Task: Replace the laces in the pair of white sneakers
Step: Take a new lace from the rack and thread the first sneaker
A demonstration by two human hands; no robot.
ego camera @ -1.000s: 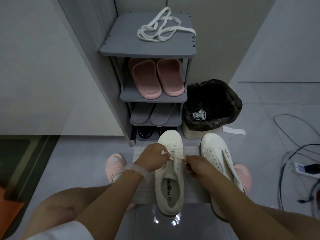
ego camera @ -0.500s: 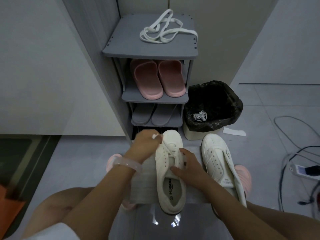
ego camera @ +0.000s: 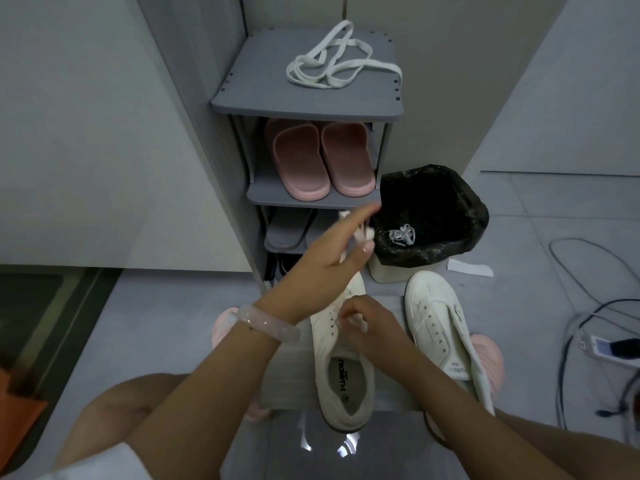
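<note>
Two white sneakers stand on a grey mat [ego camera: 287,382] on the floor. The left sneaker [ego camera: 346,379] lies between my hands, its eyelets bare on the side I can see. My left hand [ego camera: 329,258] is raised above its toe, pinching a blurred white old lace [ego camera: 346,216] near the bin's edge. My right hand [ego camera: 370,323] rests on the sneaker's throat, its fingers curled round a white piece there. The right sneaker [ego camera: 446,334] has no lace. A loose white lace [ego camera: 339,64] lies on top of the rack. Another bundled lace [ego camera: 401,235] lies in the bin.
A grey shoe rack [ego camera: 304,102] stands ahead with pink slippers [ego camera: 318,161] and grey slippers [ego camera: 287,230] on its shelves. A bin with a black bag [ego camera: 450,209] sits right of it. Cables and a power strip [ego camera: 609,348] lie at the far right.
My left hand rose from the sneaker's eyelets and swung right toward the bin, drawing the lace up. My right hand shifted on the sneaker's throat.
</note>
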